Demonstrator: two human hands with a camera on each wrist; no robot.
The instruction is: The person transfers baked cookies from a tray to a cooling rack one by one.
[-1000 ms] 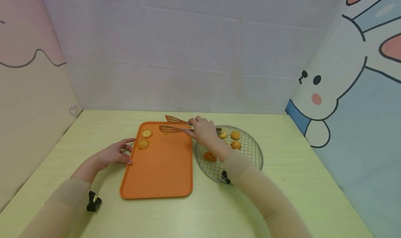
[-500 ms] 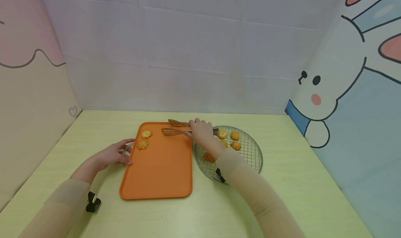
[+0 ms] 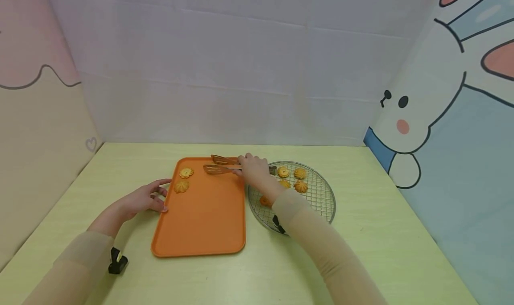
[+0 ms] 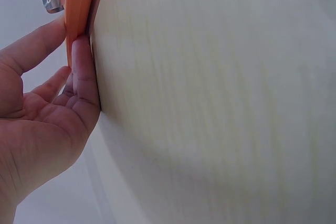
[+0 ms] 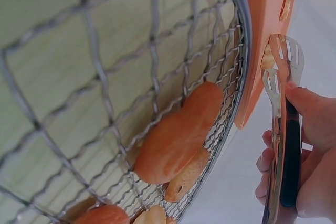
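Between the L hand (image 3: 140,200) and the R hand (image 3: 255,169) lies the orange tray (image 3: 201,220), flat on the table (image 3: 385,242). R hand is wrapped round the metal tongs (image 3: 217,169), thumb on the dark grip, slotted heads reaching left of it over the tray's far end. L hand isn't clenched: fingers loosely spread, tips touching the tray's near-side rim. Two cookies (image 3: 186,173) sit on the tray just past the L fingertips; a 3rd cookie (image 5: 268,59) shows right by the tong heads in the R wrist view. Can't tell if the heads actually touch or clasp it. Round wire rack (image 3: 321,207) is under the R forearm, w/ more rack cookies (image 3: 300,187) to the R hand's right & a pretzel (image 3: 265,201) on the near side of that hand, partly hidden.

Handling: cookies prob. v. light, dry & brittle, so min. squeeze; best taken by the sides at the thickest part, not by thin ridged edges. Pretzel looks smooth, might slip in metal. Tongs look stiff but springy; dark grip approx. midway is a gd hold. Tray prob. light, apt to slide; steady it by the rim.
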